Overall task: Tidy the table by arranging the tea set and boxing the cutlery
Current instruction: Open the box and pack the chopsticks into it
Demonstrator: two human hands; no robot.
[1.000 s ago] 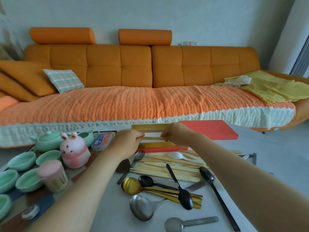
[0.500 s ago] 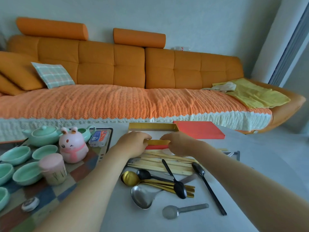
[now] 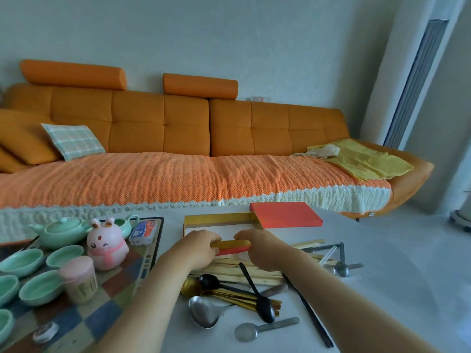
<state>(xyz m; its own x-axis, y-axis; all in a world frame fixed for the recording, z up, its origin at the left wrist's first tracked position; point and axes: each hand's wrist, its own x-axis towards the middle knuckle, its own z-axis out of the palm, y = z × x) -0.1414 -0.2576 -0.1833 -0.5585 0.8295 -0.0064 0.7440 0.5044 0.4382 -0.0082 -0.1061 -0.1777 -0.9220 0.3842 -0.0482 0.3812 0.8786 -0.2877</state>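
The left hand (image 3: 201, 248) and the right hand (image 3: 261, 248) each close their grip on the near wall of the open box (image 3: 219, 219) on the tabletop (image 3: 382, 289). Chopsticks (image 3: 224, 266) and spoons (image 3: 204, 312) lie just beside it.

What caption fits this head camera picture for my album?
Left hand and right hand grip the box by its near wall; chopsticks and spoons lie loose before it.
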